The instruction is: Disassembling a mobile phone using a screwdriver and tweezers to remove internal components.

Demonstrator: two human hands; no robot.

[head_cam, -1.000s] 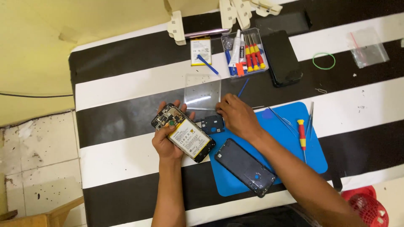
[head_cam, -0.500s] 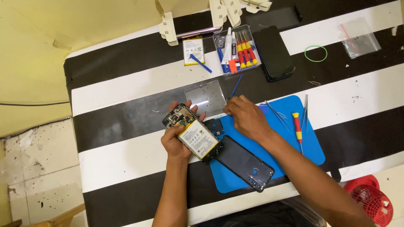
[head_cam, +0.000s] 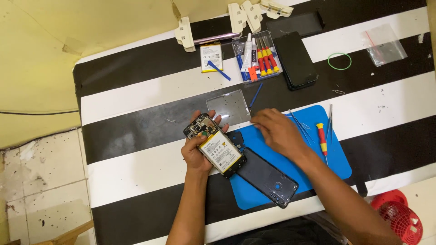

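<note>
Fingers of the left hand (head_cam: 198,152) wrapped around an opened phone (head_cam: 215,145), battery up, beside the blue mat (head_cam: 336,161). A black back cover (head_cam: 268,178) lay just below it. The right hand (head_cam: 277,133) rested palm-down on the mat, empty, near a red screwdriver (head_cam: 322,138).

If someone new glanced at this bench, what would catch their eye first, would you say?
Probably the opened phone with its battery showing, gripped in the left hand over the striped table. Next, the right hand resting on the blue mat, beside the dark back cover.
</note>
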